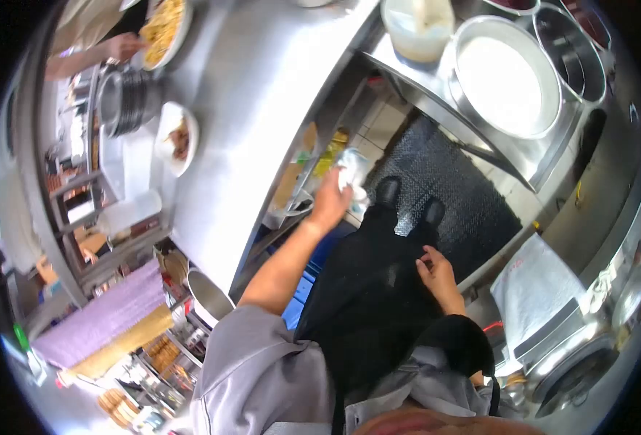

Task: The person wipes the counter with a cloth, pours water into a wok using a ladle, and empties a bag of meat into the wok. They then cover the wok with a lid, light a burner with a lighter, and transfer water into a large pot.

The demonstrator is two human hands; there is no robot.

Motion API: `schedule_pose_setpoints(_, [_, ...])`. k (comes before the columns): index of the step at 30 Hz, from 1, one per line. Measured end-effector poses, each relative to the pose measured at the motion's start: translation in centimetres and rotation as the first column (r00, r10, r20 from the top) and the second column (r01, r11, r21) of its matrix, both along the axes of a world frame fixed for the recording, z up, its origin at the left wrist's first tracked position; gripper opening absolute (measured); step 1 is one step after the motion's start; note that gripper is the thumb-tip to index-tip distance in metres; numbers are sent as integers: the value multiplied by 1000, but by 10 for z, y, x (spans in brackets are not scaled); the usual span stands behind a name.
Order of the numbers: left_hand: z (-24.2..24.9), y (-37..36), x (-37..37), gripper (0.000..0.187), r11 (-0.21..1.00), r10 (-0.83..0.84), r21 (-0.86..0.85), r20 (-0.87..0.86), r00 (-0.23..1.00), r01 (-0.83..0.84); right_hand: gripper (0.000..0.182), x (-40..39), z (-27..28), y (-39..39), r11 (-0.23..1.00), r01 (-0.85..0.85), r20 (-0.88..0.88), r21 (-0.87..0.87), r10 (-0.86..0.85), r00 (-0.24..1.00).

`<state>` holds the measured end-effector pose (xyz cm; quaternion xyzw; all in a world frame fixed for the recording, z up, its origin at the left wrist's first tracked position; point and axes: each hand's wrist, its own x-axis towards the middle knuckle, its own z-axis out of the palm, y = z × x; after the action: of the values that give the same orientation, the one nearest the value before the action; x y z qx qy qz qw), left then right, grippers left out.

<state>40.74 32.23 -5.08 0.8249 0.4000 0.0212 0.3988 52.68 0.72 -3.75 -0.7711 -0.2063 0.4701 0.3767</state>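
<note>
My left hand (329, 201) reaches down beside the steel counter, its fingers closed around a crumpled white piece (346, 175) that looks like cloth or thin plastic. Just past it, yellow packaging (333, 151) shows on the shelf under the counter. A white bowl (295, 206) sits on that shelf, close to my left wrist. My right hand (438, 274) hangs in front of my black apron (378, 290), fingers loosely bent and apart, holding nothing.
The steel counter (244, 94) carries a white dish of food (188, 143) and stacked dark plates (123, 101). Another person's hand (123, 47) touches a bowl of yellow food (163, 32). Opposite stands a large pot of white liquid (504, 83). A black mat (444, 177) covers the floor.
</note>
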Motion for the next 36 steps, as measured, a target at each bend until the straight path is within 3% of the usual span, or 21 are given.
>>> schedule_pose_setpoints(2, [91, -29, -7, 40, 998, -45, 42, 53, 998, 43, 40, 16, 7, -1, 998, -58, 102, -23, 60, 993])
schedule_pose_setpoints(3, [131, -40, -15, 39, 973, -68, 231, 158, 985, 30, 40, 22, 8, -5, 996, -85, 176, -9, 86, 981])
schedule_pose_setpoints(5, [189, -45, -46, 40, 922, 76, 369, 128, 989, -119, 39, 37, 11, -6, 984, -167, 269, 57, 146, 952])
schedule_pose_setpoints(7, [218, -26, -91, 40, 869, 273, 382, 158, 949, -314, 39, 51, 29, 1, 972, -227, 309, 64, 197, 930])
schedule_pose_setpoints(8, [220, -10, -115, 38, 812, 325, 474, 117, 938, -340, 39, 58, 42, 8, 968, -248, 301, 44, 224, 927])
schedule_pose_setpoints(11, [136, 47, -185, 47, 653, 458, 621, 133, 879, -434, 42, 73, 73, 23, 959, -283, 304, -23, 276, 912])
schedule_pose_setpoints(15, [158, 68, -103, 55, 624, 400, 665, 179, 899, -410, 45, 82, 109, 41, 931, -366, 394, -17, 342, 853])
schedule_pose_setpoints(17, [162, 83, -73, 53, 585, 505, 658, 161, 848, -474, 45, 81, 119, 49, 932, -362, 407, 0, 331, 851])
schedule_pose_setpoints(20, [158, 100, -46, 49, 546, 535, 641, 229, 814, -539, 45, 70, 118, 50, 934, -354, 420, -34, 335, 843])
schedule_pose_setpoints(23, [149, 98, -40, 48, 757, 176, 536, 382, 907, -373, 43, 56, 122, 45, 930, -364, 400, -47, 352, 846])
schedule_pose_setpoints(24, [149, 105, -38, 50, 690, 171, 602, 404, 899, -402, 40, 52, 124, 42, 917, -395, 433, -55, 378, 818])
schedule_pose_setpoints(27, [150, 128, -35, 49, 570, 458, 386, 584, 670, -726, 44, 44, 127, 33, 904, -407, 390, -131, 425, 817])
schedule_pose_setpoints(31, [146, 137, -10, 52, 625, 420, 513, 415, 807, -589, 46, 39, 125, 28, 904, -391, 361, -171, 427, 829])
schedule_pose_setpoints(33, [148, 136, -6, 51, 800, 184, 476, 387, 904, -366, 46, 37, 123, 33, 889, -407, 380, -211, 458, 804])
schedule_pose_setpoints(35, [148, 143, -5, 50, 804, 77, 494, 466, 881, -331, 45, 33, 126, 37, 904, -391, 315, -172, 427, 848])
schedule_pose_setpoints(36, [149, 153, -4, 50, 772, 180, 450, 521, 834, -448, 45, 30, 126, 40, 914, -378, 282, -151, 406, 869])
